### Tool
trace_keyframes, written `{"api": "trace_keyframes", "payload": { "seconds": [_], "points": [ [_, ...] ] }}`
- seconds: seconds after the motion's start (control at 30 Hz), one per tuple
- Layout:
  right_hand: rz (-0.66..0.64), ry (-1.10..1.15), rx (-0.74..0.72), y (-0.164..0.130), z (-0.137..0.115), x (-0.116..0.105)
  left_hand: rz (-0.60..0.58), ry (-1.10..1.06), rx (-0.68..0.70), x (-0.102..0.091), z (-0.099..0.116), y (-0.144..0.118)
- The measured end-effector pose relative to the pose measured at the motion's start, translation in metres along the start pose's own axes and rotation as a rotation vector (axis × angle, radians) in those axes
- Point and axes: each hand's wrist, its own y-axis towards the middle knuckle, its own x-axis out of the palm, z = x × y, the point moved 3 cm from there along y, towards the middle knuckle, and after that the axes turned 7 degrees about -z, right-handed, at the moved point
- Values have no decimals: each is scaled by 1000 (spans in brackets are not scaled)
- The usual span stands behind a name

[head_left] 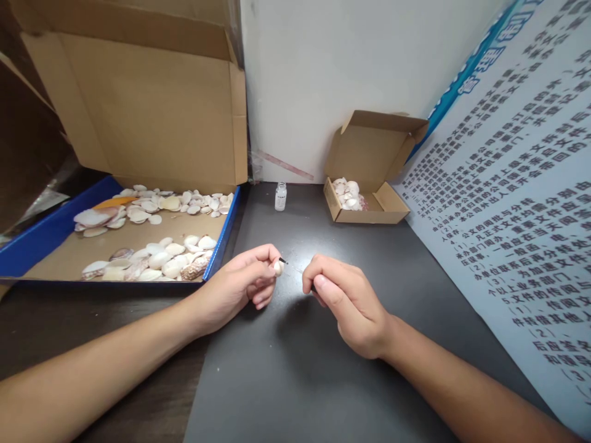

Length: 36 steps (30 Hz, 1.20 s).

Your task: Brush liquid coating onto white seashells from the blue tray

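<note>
My left hand (252, 277) pinches a small whitish shell (278, 268) between thumb and fingertips. Facing it, my right hand (351, 301) is closed around the dark handle of a small brush (283, 261). The brush's thin, pale stem reaches left, and its dark tip is at the shell, though whether it touches I cannot tell. Most of the handle is hidden in my right fingers. Beyond both hands, a small clear bottle (280, 198) with a white label stands upright without a cap.
On the left, a blue-edged cardboard box (221, 237) lies with its lid up and several shells (159, 259) inside. A smaller open box (369, 216) holds more shells (347, 192) at the back right. Along the right leans a printed board (508, 215); a white wall (295, 80) closes the back.
</note>
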Motion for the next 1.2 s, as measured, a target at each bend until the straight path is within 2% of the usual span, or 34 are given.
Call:
{"api": "trace_keyframes", "payload": {
  "seconds": [0.13, 0.3, 0.5, 0.7, 0.97, 1.1, 1.2],
  "points": [
    [-34, -12, -2, 1, 0, 1, 14, -11, -5, 0, 0, 0],
    [15, -52, 59, 2, 2, -1, 26, -11, -6, 1, 0, -2],
    [-52, -13, -30, 2, -2, 1, 36, -13, -1, 0, 0, 0],
    [3, -70, 74, 3, 3, -3, 9, 20, -5, 1, -1, 0],
    [-19, -16, -37, 1, -2, 0, 10, 12, -7, 0, 1, 0],
    [-76, -49, 37, 1, 2, 2, 14, 20, -5, 0, 0, -1],
    [-67, -67, 91, 2, 4, 2, 14, 28, -6, 0, 0, -1]
  ]
}}
